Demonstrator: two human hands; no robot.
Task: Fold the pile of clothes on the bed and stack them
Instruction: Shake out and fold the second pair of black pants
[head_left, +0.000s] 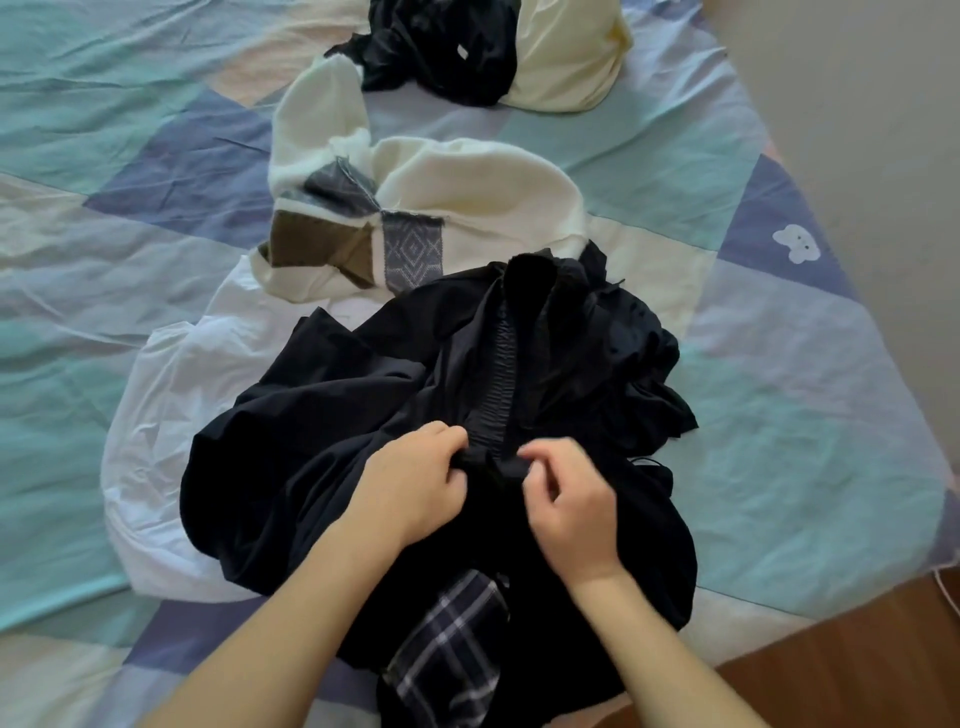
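Note:
A crumpled black garment (363, 415) with a gathered elastic waistband lies on the near part of the bed. My left hand (410, 483) and my right hand (566, 504) both pinch its waistband edge close together at the middle. Under it lie a white garment (156, 415) on the left and a dark plaid piece (447, 639) at the near edge. Behind it sits a cream sweater (467, 192) with brown and grey patches. Farther back, another black garment (436, 52) rests against a pale yellow one (566, 62).
The bed sheet (805, 389) is a patchwork of teal, blue and cream squares. Its right edge meets a beige wall (883, 130). A wooden floor (857, 670) shows at the lower right corner.

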